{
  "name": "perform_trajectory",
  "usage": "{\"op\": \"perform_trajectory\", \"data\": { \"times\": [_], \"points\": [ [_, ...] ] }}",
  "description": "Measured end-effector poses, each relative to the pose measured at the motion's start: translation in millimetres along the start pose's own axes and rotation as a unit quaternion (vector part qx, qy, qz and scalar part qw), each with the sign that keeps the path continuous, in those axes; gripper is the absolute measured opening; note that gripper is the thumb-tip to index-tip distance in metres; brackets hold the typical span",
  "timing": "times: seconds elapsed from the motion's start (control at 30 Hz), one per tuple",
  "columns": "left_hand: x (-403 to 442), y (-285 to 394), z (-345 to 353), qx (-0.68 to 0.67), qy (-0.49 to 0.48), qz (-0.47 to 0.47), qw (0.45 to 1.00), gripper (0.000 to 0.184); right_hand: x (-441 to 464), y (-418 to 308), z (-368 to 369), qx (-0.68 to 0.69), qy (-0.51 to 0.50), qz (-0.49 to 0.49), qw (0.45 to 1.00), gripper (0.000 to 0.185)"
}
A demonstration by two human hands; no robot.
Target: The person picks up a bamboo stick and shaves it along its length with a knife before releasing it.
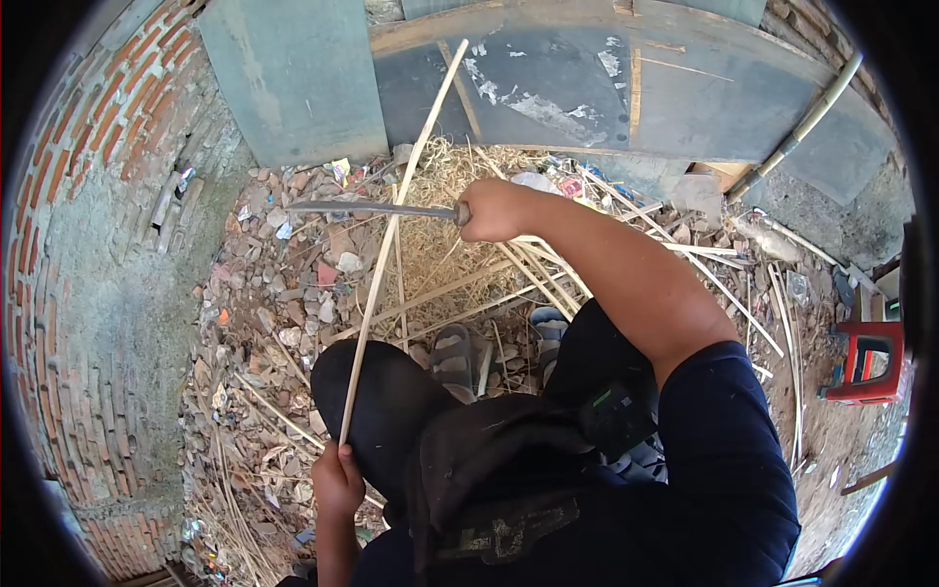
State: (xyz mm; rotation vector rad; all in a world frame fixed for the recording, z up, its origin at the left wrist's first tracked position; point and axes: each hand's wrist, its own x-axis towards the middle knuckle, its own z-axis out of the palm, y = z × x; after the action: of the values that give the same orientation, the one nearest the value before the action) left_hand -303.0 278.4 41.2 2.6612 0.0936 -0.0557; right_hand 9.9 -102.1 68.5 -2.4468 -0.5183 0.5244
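Note:
My left hand (337, 479) is closed round the lower end of a long pale bamboo strip (377, 269), beside my left knee. The strip slants up and away from me past the knee. My right hand (499, 209) grips the handle of a machete (367, 207), whose blade points left and crosses the strip above its middle. Blade and strip appear to touch where they cross. Curly shavings (455, 196) lie in a heap on the ground beneath the blade.
Several more bamboo strips (704, 264) lie over the rubble (293, 284) at both sides. A brick wall (98, 293) rises at the left, and dark panels (548, 88) close off the far side. A red plastic stool (866, 362) stands at the right. My sandalled feet (453, 360) rest on the rubble.

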Motion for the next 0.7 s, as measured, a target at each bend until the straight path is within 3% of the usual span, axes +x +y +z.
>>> {"op": "perform_trajectory", "data": {
  "times": [0.13, 0.23, 0.37, 0.5, 0.6, 0.7],
  "points": [
    [-4, -3, 11, 0.029, 0.031, 0.004, 0.999, 0.043, -18, -24, -2, -0.12, 0.033, -0.024, 0.992, 0.03],
    [-4, 1, 17, 0.047, 0.052, -0.003, 0.998, 0.043, -9, -7, -16, -0.104, 0.01, 0.036, 0.994, 0.029],
    [-2, -1, 7, 0.067, 0.033, 0.005, 0.997, 0.042, -2, 38, -22, -0.075, 0.085, 0.049, 0.992, 0.028],
    [-3, 2, 9, 0.064, 0.034, 0.004, 0.997, 0.042, -25, 1, -22, -0.089, -0.019, 0.033, 0.995, 0.029],
    [1, 10, 11, 0.043, 0.041, 0.027, 0.998, 0.043, -38, -22, -6, -0.144, 0.002, -0.068, 0.987, 0.029],
    [-2, 0, 6, 0.044, 0.017, 0.022, 0.999, 0.048, 0, 16, -4, -0.048, -0.032, -0.011, 0.998, 0.028]
  ]
}}
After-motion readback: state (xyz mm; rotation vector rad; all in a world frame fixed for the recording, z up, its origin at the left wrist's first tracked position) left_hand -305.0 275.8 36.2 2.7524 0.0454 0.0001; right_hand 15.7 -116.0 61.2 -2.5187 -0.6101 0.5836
